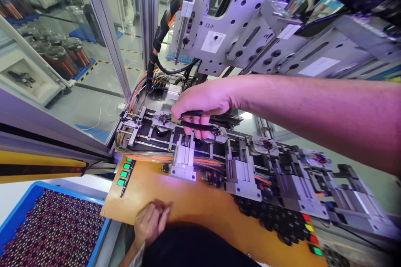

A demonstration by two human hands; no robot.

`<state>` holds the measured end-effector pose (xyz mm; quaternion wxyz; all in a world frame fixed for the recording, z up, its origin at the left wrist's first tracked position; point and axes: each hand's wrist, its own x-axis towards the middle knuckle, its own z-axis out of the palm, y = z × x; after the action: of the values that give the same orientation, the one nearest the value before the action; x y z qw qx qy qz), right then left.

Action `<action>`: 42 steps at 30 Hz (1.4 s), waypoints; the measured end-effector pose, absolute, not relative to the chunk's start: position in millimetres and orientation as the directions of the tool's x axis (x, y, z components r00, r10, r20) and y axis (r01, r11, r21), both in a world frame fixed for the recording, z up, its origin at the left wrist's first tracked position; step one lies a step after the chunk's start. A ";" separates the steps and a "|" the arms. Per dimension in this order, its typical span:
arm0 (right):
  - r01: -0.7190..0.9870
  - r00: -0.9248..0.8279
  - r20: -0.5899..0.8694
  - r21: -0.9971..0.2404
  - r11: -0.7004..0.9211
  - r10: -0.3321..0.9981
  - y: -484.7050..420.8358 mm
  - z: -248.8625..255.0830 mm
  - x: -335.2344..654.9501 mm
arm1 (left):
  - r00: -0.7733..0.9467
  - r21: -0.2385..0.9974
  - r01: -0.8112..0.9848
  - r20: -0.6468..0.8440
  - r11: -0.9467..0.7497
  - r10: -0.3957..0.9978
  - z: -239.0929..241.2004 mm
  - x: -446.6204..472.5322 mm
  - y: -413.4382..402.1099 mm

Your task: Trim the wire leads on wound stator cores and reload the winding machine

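Blue tray (28, 200), left of the tan board (200, 204): full of small dark parts (56, 229) flecked red and pale. Past the glass, beyond the board, copper-coloured spools (59, 58) on a blue pallet (84, 69). Black round pieces (275, 219) heaped at the board's right part. Metal plate (232, 29) above the board carries handwriting, perhaps "884"; its white sticker (214, 41) is illegible, as are the green squares (124, 174) at the board's left end. Your right hand (200, 104) grips a black-handled tool (200, 126) beyond the board, tip at a fixture (163, 119). Your left hand (150, 222) curls closed at the board's near edge; contents, if any, cannot be told.
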<state>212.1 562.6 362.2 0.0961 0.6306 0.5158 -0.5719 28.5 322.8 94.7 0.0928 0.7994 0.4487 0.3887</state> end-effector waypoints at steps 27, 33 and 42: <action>0.723 -0.268 -0.752 -0.570 -0.390 0.602 560.9 354.3 212.8 | 0.322 0.498 0.624 0.539 -0.602 0.779 82.5 20.2 318.2; 0.616 -0.554 -0.523 -0.781 -0.103 0.648 551.4 408.7 204.9 | 0.348 0.502 0.620 0.513 -0.603 0.785 83.1 19.4 319.0; 0.861 -0.289 -0.772 -0.468 -0.198 0.566 531.1 428.6 283.0 | 0.378 0.512 0.627 0.458 -0.587 0.804 86.7 20.0 320.2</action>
<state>283.0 531.1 428.6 0.1435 0.5787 0.6169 -0.5138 20.0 320.2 86.7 0.1275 0.8202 0.4364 0.3472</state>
